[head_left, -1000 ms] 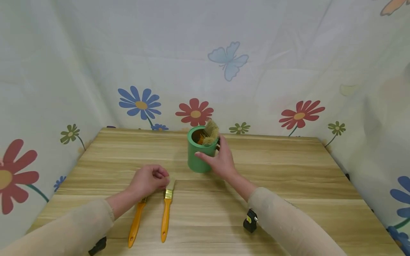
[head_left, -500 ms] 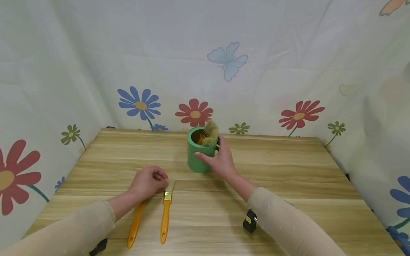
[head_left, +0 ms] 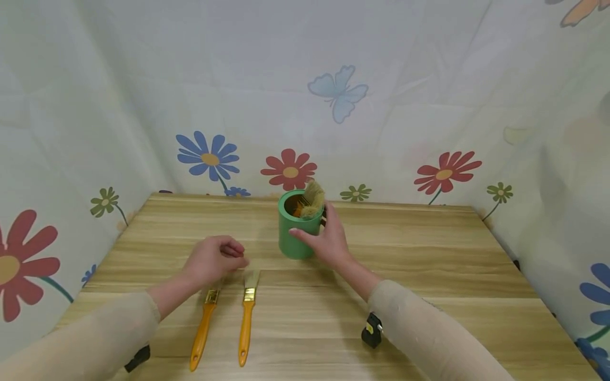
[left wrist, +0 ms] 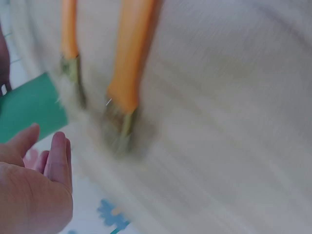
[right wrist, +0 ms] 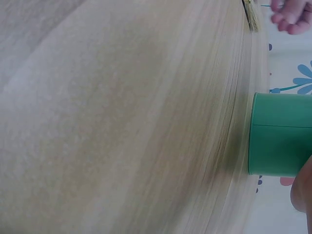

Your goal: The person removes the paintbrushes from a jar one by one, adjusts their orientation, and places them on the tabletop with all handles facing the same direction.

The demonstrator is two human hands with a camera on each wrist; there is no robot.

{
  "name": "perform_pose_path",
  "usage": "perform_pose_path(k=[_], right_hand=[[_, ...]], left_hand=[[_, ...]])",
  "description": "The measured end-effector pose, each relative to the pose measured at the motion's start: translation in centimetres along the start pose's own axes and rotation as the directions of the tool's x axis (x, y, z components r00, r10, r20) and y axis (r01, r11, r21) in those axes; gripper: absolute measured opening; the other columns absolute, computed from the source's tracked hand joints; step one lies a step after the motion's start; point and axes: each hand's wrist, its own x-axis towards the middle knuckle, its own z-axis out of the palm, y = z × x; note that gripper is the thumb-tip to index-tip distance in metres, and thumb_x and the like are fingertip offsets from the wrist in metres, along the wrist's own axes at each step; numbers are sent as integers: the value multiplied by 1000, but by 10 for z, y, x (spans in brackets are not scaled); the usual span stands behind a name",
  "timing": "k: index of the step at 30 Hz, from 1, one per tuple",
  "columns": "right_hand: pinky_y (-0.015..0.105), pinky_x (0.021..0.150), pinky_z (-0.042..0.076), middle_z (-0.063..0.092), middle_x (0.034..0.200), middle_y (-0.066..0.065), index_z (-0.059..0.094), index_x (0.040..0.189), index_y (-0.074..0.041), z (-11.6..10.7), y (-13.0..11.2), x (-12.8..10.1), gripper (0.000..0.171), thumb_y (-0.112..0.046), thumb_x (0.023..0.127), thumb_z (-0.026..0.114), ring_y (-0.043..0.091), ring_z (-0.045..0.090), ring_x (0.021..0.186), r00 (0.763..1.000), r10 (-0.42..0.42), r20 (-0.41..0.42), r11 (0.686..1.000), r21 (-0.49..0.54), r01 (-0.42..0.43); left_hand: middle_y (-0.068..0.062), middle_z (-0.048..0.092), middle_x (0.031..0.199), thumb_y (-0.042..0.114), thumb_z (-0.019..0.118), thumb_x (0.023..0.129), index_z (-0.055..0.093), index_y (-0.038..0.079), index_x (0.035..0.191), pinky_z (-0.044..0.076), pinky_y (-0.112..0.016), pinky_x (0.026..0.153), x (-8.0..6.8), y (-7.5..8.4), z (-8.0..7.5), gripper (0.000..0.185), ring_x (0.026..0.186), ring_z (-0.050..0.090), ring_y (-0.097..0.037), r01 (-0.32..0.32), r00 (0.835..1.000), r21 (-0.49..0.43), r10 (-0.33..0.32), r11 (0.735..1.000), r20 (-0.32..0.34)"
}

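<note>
My right hand [head_left: 329, 241] grips the side of a green can [head_left: 292, 241], thumb in front. The can stands upright near the middle of the table. Tan bristles of paintbrushes [head_left: 313, 198] lean out over its rim on the right. To the left, my left hand [head_left: 214, 259] hovers just above the table, fingers loosely bent and holding nothing, as the left wrist view also suggests. Below it lie two paintbrushes with orange handles, the left brush [head_left: 202, 330] and the right brush [head_left: 245, 328], bristles pointing away from me. My left hand partly hides the left brush's bristles.
The wooden table [head_left: 429, 248] extends to both sides of the can. A floral curtain [head_left: 381, 132] hangs behind its back edge and along the sides. A small black device [head_left: 373, 330] sits under my right sleeve.
My left hand has risen and moved slightly away from the brushes, uncovering more of their metal bands and bristles. My right hand and the can have stayed put.
</note>
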Motion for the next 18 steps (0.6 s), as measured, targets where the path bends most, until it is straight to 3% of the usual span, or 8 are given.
perform_pose_path(k=[6,11,18], right_hand=[[52,120,45,51,154,7,37,161,-13,1,1,0,96,-38,86,93,30,50,146,1000,6,-6,1000,-2,-6],[53,120,45,51,154,8,37,161,-13,2,1,0,96,-38,86,93,31,50,146,1000,1,-10,1000,-6,-2],[51,120,46,51,153,8,37,161,-12,2,0,0,96,-38,86,92,31,51,145,1000,-11,-12,1000,-17,11]], left_hand=[[-10,78,113,25,88,91,76,5,119,64,-40,90,11,22,-20,36,103,75,-24,-145,989,17,144,989,7],[-8,78,121,34,89,91,74,9,128,61,-49,99,17,43,-30,47,115,74,-28,-179,984,55,179,982,4],[-10,74,132,34,88,91,71,10,135,57,-52,106,29,69,-34,53,126,69,-31,-247,969,76,247,966,9]])
